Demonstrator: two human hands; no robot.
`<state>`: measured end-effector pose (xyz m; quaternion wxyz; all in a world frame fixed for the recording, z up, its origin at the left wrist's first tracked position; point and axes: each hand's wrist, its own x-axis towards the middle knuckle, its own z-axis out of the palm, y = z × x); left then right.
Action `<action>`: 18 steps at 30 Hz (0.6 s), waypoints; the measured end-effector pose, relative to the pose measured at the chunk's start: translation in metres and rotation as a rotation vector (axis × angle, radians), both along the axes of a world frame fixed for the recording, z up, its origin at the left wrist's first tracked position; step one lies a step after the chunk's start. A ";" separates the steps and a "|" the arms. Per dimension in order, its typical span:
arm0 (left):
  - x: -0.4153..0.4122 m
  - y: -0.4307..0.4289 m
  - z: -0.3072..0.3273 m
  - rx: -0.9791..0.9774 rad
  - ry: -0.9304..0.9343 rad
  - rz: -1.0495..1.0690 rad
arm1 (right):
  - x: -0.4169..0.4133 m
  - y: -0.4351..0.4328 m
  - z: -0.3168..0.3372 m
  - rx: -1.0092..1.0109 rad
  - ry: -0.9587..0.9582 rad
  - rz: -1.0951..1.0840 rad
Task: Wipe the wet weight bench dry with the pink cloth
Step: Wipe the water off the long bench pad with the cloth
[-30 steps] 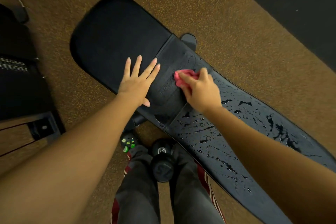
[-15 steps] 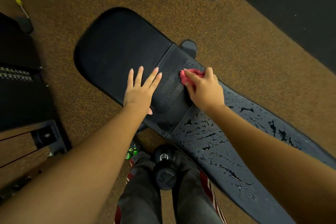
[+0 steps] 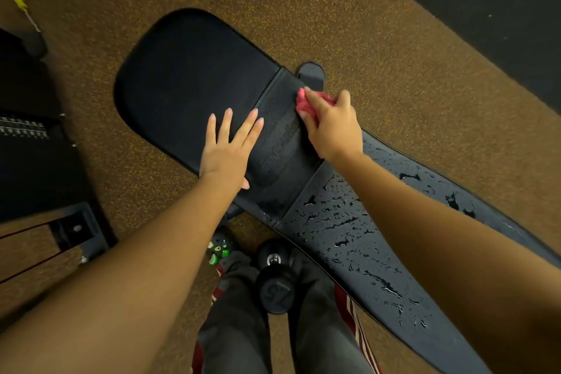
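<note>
We press our left hand (image 3: 226, 149) flat on the black weight bench (image 3: 188, 85), fingers spread wide. Our right hand (image 3: 332, 127) squeezes the pink cloth (image 3: 303, 103) against the far edge of the bench, by the seam. Water drops (image 3: 343, 240) sit on the long pad. A dumbbell (image 3: 274, 276) lies between our legs.

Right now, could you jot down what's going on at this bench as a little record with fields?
Activity: wiping a wet weight bench
Right hand: presses a bunched pink cloth at the far edge of the middle section
Left hand: flat, fingers spread, on the seat pad
Seat pad: looks dry
Long pad: covered in water drops
On floor: dumbbell between the person's legs
</note>
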<state>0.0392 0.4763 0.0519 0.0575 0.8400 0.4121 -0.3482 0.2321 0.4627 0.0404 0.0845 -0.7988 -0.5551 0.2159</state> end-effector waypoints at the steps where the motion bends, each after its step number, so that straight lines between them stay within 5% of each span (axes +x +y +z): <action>1: 0.000 0.000 0.000 0.001 0.002 -0.001 | -0.002 0.004 0.000 -0.018 -0.004 -0.026; 8: 0.000 -0.001 0.001 -0.001 -0.001 0.006 | -0.019 -0.041 0.008 0.007 -0.034 0.222; 15: -0.001 -0.001 0.000 -0.011 -0.013 0.014 | 0.012 -0.035 0.005 -0.022 -0.036 -0.082; 18: -0.001 0.000 0.000 -0.009 -0.008 0.006 | -0.004 -0.052 0.009 -0.034 -0.023 -0.026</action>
